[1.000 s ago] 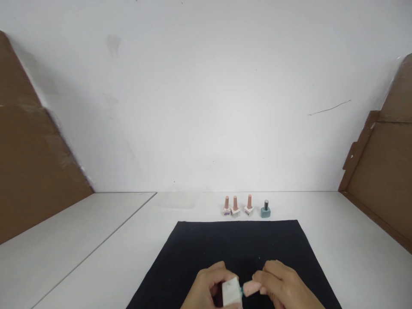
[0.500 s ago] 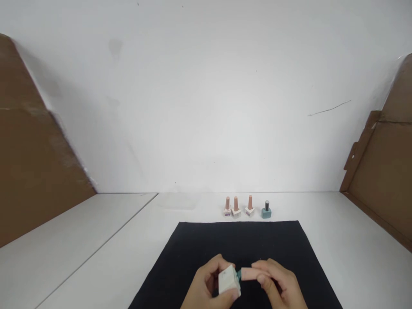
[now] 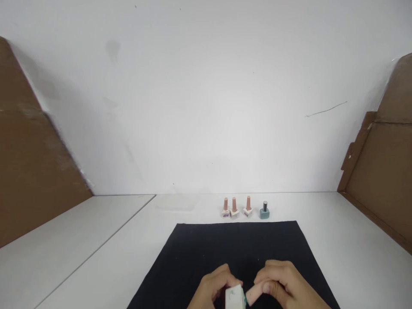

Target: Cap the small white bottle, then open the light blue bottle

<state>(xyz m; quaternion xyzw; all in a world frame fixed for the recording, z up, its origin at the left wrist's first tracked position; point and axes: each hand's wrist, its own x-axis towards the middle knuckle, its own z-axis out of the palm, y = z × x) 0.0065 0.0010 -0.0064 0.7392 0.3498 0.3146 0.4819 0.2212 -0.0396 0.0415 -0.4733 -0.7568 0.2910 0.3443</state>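
Note:
My left hand [image 3: 214, 287] is closed around a white, box-shaped nail polish bottle [image 3: 234, 297] at the bottom of the view, over a black mat. In my right hand [image 3: 286, 281], thumb and fingers pinch the bottle's pinkish-peach cap [image 3: 255, 292]. A bit of teal shows between cap and bottle, at the neck. The cap tilts up to the right, at an angle to the bottle; whether the cap is still seated on the neck I cannot tell. The lower part of the bottle is cut off by the frame edge.
Beyond the black mat [image 3: 238, 244] stand several nail polish bottles in a row: white ones with peach caps [image 3: 234, 205] and a teal bottle [image 3: 264, 213] with a dark cap. A white wall rises behind the table, with brown cardboard [image 3: 35, 163] at both sides.
Both hands have shifted lower and slightly right with the bottle. The cap, level before, now slants upward to the right, and the bottle sits more upright.

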